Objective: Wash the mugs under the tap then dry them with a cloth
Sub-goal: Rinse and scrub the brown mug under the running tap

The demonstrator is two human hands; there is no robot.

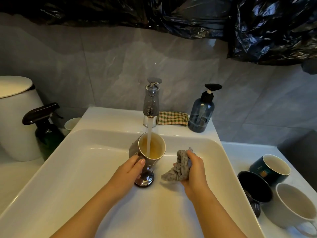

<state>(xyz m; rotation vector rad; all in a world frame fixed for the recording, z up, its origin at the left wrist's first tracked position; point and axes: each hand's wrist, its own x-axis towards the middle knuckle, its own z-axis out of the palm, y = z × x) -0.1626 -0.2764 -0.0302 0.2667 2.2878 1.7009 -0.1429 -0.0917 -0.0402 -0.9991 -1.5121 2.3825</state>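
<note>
My left hand (133,169) grips a dark footed mug (151,148) with a cream inside, held tilted over the white sink (82,169). Water runs from the chrome tap (151,103) straight into the mug, which holds yellowish water. To the right, my right hand (193,170) clutches a crumpled grey cloth (180,167) above the basin. Three more mugs lie on the counter at the right: a dark green one (270,166) on its side, a black one (255,188) tipped over, and a white one (296,207) near the edge.
A checked cloth (172,118) lies folded behind the tap, beside a blue pump bottle (200,112). At the left stand a dark spray bottle (46,127), a small white cup (72,123) and a white lidded bin (15,114). Black plastic sheeting (257,23) hangs overhead.
</note>
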